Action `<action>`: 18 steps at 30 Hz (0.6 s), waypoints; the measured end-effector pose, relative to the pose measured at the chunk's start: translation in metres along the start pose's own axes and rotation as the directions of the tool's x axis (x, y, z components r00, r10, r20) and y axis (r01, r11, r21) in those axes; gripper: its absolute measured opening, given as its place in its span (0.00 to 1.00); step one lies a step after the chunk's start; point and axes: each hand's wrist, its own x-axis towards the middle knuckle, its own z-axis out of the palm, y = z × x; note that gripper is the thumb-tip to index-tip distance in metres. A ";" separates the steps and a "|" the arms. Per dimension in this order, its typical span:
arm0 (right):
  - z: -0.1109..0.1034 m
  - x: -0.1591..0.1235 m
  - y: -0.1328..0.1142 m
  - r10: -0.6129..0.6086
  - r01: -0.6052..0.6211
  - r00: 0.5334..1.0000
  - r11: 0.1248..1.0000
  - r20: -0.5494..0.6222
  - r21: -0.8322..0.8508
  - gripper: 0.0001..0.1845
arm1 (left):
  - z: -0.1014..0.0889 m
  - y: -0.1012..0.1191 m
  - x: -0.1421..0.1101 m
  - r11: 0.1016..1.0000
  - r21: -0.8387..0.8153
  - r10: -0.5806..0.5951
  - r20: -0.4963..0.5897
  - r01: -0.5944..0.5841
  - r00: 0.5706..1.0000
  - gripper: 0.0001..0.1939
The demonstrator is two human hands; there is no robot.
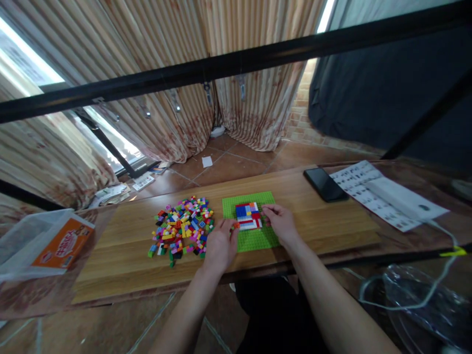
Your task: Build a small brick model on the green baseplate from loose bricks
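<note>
A green baseplate [258, 241] lies on the wooden board, with a small build of blue, white, red, orange and yellow bricks [243, 211] on its middle. My left hand [220, 243] is at the build's left side, fingers closed on an orange-red toy brick [236, 225]. On the opposite side, my right hand [280, 223] reaches over the plate's right part, thumb and fingertips pinched together beside the build. Whatever may be between those fingertips is too small to make out. A pile of loose colourful bricks [188, 223] spreads just left of my left hand.
A clear plastic box [22, 236] with an orange label stands at the far left. On the wooden board [121, 236], a black phone [325, 185] lies at the right, near a printed sheet [387, 196] and a white cable. A dark metal bar [165, 76] crosses behind.
</note>
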 end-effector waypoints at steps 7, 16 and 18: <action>-0.004 -0.001 -0.003 0.013 -0.013 0.999 1.000 0.042 0.003 0.13 | 0.030 0.031 0.008 0.994 -0.033 0.109 0.020 -0.108 0.994 0.08; -0.004 0.002 -0.002 0.020 -0.018 0.997 1.000 0.080 -0.022 0.11 | 0.040 0.042 0.019 0.993 0.087 0.081 0.044 -0.085 0.996 0.11; -0.004 0.002 -0.002 0.021 -0.019 0.996 1.000 0.086 -0.024 0.11 | 0.041 0.042 0.020 0.994 0.093 0.060 0.035 -0.063 0.998 0.12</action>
